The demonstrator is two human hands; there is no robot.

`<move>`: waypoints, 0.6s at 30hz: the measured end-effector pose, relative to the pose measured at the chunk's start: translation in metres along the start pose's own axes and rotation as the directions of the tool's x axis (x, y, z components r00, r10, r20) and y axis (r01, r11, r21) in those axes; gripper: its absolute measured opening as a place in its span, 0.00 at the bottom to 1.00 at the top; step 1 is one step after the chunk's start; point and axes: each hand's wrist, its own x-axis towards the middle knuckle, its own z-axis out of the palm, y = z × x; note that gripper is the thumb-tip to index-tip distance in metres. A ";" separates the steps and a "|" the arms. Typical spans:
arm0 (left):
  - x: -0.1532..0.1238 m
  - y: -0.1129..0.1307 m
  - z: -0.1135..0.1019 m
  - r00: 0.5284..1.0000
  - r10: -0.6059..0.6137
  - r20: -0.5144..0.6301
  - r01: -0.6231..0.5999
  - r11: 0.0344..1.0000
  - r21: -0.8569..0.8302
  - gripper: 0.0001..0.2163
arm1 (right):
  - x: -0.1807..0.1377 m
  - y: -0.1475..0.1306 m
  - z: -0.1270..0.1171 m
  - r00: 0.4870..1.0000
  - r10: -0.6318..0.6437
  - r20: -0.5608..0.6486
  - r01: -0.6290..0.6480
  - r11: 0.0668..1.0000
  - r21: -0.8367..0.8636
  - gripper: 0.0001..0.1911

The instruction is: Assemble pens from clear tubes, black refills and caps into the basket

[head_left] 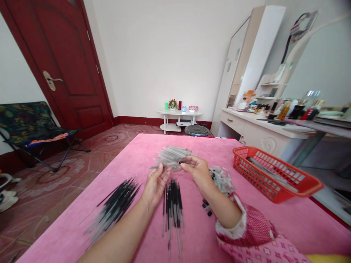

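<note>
Over a pink table (131, 164), my left hand (155, 182) pinches one clear pen barrel at its left end. My right hand (196, 168) pinches the barrel's other end, where a small black tip shows. Just beyond both hands lies a heap of clear pen barrels (171, 155). Below my hands rests a bundle of black refills (172, 204), and a larger fan of black refills (115, 208) spreads to the left. A pile of clear caps (222, 179) sits by my right wrist, with small black pieces (206, 208) under the forearm.
A red plastic basket (274, 175) holding finished pens stands at the table's right. A folding chair (30, 131) and a red door (65, 65) are at the left. A white dresser (260, 128) with bottles stands at the right, a small white table (178, 118) by the far wall.
</note>
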 end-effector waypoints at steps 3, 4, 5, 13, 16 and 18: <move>-0.001 0.000 0.001 1.000 0.007 -0.001 -0.007 1.000 0.012 0.03 | 0.000 0.001 0.001 1.000 -0.028 -0.003 0.028 0.998 -0.056 0.09; -0.001 0.000 0.001 1.000 0.009 0.005 -0.009 1.000 0.020 0.03 | 0.000 0.001 0.002 0.999 -0.034 -0.005 0.034 0.997 -0.073 0.08; -0.002 0.000 0.001 1.000 0.011 0.011 -0.011 0.999 0.030 0.02 | 0.000 0.001 0.002 0.999 -0.038 -0.008 0.037 0.996 -0.085 0.08; -0.001 -0.001 0.000 0.998 0.036 0.048 -0.040 0.994 0.105 0.01 | 0.000 0.000 0.003 0.998 -0.065 -0.013 0.063 0.990 -0.123 0.06; -0.002 -0.001 0.000 0.997 0.042 0.064 -0.050 0.991 0.126 0.02 | 0.000 -0.001 0.002 0.996 -0.083 -0.011 0.081 0.988 -0.134 0.06; -0.003 -0.001 0.000 0.996 0.049 0.074 -0.058 0.990 0.129 0.03 | -0.001 -0.001 0.002 0.996 -0.090 -0.013 0.087 0.984 -0.155 0.06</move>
